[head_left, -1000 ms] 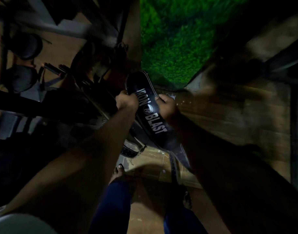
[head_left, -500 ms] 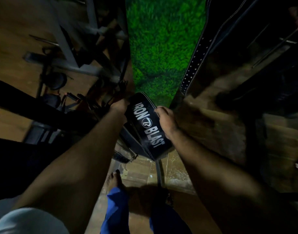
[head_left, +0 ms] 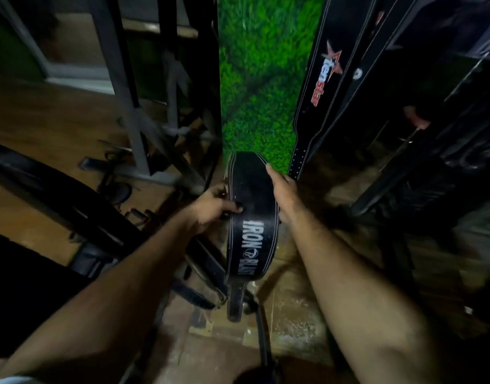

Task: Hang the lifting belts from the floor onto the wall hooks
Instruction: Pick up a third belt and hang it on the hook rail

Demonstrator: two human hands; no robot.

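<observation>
At frame centre, the black belt (head_left: 252, 214) runs lengthwise from bottom to top, its upper end curling over toward the green wall (head_left: 262, 79). The left hand (head_left: 213, 207) pinches its left edge, thumb on the face; the right hand (head_left: 284, 189) cups the right edge, fingers half open. Other belts (head_left: 325, 76) hang upper right (hooks out of sight).

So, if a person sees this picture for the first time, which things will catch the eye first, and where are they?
First the black lifting belt with white IRON BLAST lettering, at the centre, gripped by the left hand on one edge and the right hand on the other. Then the bright green grass-like panel straight above it. To the right of that, another black belt with a red star logo hangs down.
</observation>
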